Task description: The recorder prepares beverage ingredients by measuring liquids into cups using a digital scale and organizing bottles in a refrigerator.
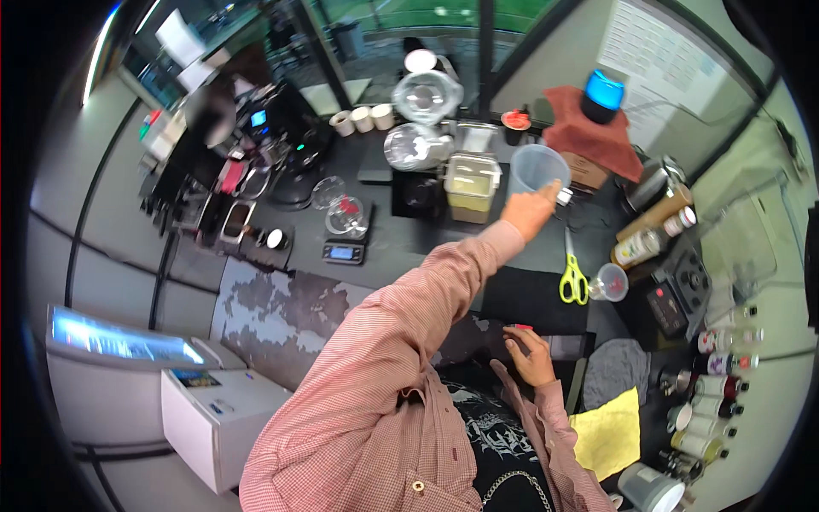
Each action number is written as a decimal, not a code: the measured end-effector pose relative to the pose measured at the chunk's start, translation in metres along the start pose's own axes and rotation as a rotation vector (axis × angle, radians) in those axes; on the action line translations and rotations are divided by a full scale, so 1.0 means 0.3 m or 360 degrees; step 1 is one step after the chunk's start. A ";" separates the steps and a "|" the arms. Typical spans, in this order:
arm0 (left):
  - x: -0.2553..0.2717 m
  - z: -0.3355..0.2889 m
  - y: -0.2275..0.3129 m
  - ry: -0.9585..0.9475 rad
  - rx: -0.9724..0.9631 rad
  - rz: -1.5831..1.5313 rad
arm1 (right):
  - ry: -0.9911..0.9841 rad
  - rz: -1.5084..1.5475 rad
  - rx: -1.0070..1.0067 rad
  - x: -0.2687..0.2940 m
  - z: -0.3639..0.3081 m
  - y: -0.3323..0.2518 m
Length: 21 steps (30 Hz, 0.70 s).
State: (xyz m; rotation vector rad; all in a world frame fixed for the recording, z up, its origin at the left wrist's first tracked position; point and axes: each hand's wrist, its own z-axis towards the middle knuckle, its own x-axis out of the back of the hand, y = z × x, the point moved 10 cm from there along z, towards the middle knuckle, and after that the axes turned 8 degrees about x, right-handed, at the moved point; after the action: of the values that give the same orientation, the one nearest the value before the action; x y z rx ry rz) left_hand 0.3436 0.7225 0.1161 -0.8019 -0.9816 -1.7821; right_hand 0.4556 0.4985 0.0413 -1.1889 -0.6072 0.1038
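My left arm, in a red checked sleeve, stretches across the counter. My left hand (531, 213) is closed at the near wall of a clear plastic container (533, 162), with part of the grip hidden. Beside this container stands a lidded square tub (472, 183) with pale yellow contents. Near the counter's front edge, my right hand (532, 355) rests low with its fingers loosely apart. A small red thing (522, 327) shows just past those fingertips, too small to make out. Yellow-green scissors (573, 280) and a clear plastic cup (610, 282) lie beyond my right hand.
Left of the tub, a clear cup with red contents (345, 215) sits on a digital scale (344, 250). At right are a blender base (678, 286), a grey cloth (616, 375), a yellow cloth (607, 433) and several bottles (721, 388). Paper cups (361, 119) stand at the back.
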 end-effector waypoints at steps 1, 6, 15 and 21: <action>0.014 -0.042 -0.011 -0.0056 0.0028 -0.0032 | -0.0065 0.0020 0.0025 -0.035 0.013 -0.003; 0.425 -0.505 0.076 -0.0395 -0.0375 -0.0467 | -0.0270 0.0154 -0.0129 -0.229 0.069 0.069; 1.124 -1.780 -0.710 0.0052 0.1538 -0.0930 | -0.0755 0.0219 0.0142 -0.988 0.321 -0.370; 1.601 -2.193 -0.864 0.0690 0.1638 -0.0392 | -0.1277 0.0725 0.0465 -1.871 0.160 -0.872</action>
State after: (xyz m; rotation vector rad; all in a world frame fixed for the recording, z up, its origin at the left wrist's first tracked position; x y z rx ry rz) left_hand -0.1407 0.0187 0.1374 0.3440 -1.4996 -1.2704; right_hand -0.0993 0.2207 0.0677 -0.9547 -0.9625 1.0580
